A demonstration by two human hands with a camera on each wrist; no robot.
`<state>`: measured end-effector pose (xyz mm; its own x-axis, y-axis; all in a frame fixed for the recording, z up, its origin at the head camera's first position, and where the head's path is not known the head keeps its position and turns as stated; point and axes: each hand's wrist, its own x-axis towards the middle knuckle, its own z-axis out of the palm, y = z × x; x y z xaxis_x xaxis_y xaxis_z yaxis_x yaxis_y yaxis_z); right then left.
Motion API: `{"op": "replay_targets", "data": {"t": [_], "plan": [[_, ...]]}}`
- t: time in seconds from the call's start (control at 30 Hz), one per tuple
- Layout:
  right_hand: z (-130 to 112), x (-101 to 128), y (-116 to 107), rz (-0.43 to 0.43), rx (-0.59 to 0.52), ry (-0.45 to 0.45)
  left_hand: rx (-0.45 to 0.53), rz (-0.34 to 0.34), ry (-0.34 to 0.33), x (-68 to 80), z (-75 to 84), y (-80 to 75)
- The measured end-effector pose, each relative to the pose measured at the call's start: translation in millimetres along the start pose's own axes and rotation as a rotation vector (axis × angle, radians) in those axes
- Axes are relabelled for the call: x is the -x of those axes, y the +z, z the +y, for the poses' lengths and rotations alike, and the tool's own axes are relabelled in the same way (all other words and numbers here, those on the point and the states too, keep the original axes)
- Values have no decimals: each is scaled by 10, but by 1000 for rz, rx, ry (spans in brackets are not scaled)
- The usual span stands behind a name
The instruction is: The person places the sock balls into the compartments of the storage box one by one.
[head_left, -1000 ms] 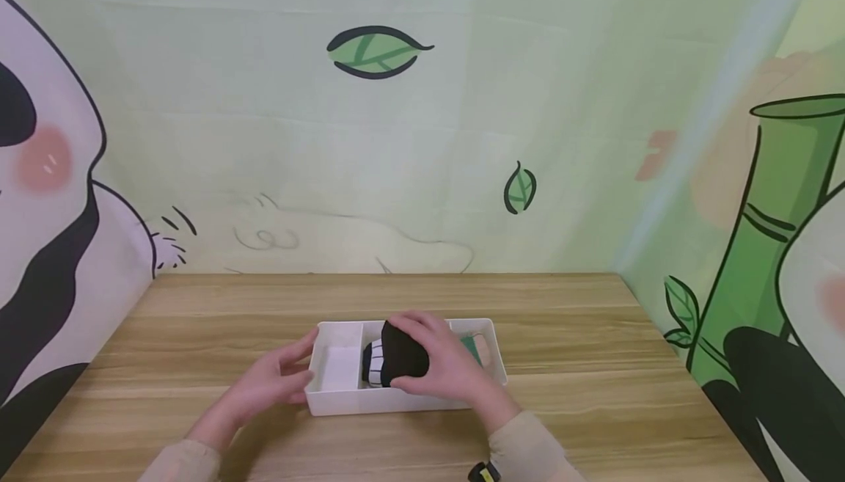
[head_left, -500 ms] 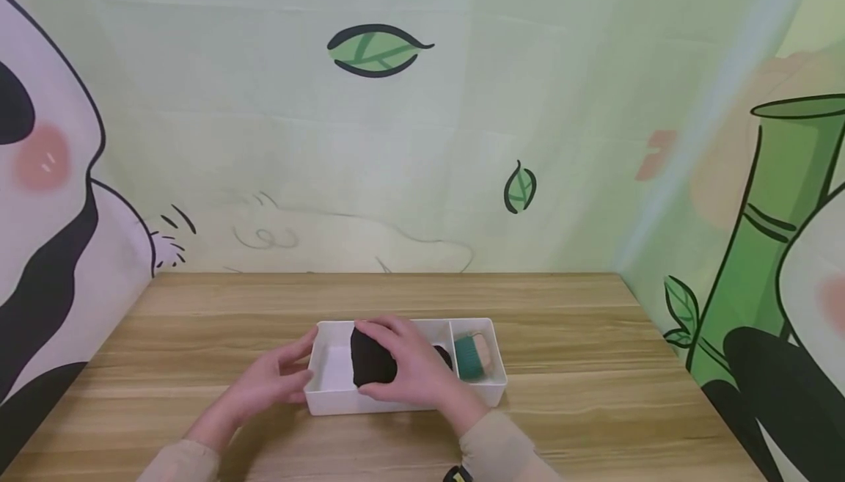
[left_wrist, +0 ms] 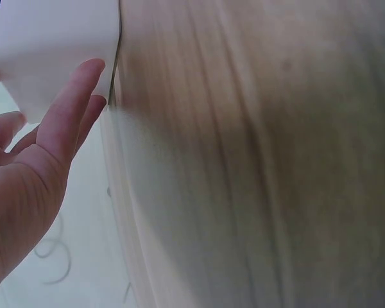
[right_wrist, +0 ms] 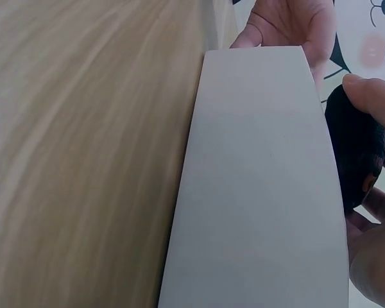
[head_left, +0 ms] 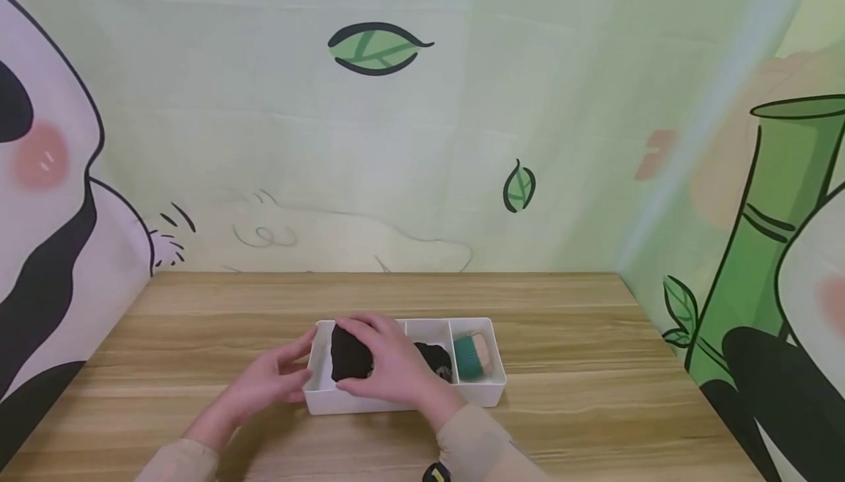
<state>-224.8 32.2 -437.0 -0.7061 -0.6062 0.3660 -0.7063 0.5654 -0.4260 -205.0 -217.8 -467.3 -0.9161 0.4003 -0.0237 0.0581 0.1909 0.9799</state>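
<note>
A white divided box (head_left: 363, 403) sits on the wooden table. My right hand (head_left: 399, 364) grips a rolled black sock (head_left: 350, 353) between thumb and fingers, over the left compartment. From the right wrist view, that rolled black sock (right_wrist: 354, 144) shows beside the box's rim, with a small orange mark. Another black sock bundle (head_left: 434, 359), with a grey patterned patch, lies in the middle compartment, partly behind the right hand. In the right compartment is a teal and beige rolled sock (head_left: 470, 357). My left hand (head_left: 271, 375) rests extended fingers against the box's left end.
The wooden table (head_left: 568, 364) extends around the box on all sides. Behind it stands a pale green backdrop (head_left: 422, 137) with printed leaves, pandas and bamboo. A black and yellow wrist device (head_left: 436, 473) shows at the right sleeve.
My right hand has carried the black sock leftward from the middle compartment to the left one. This uncovers the other black bundle and the teal sock. My left hand stays at the box's end.
</note>
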Motion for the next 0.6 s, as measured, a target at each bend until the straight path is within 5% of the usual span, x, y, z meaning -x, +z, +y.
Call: {"op": "replay_targets", "data": {"t": [0.6], "plan": [[-51,-141,162,18,15,29,-28,11,-7,-5,8,-1]]}}
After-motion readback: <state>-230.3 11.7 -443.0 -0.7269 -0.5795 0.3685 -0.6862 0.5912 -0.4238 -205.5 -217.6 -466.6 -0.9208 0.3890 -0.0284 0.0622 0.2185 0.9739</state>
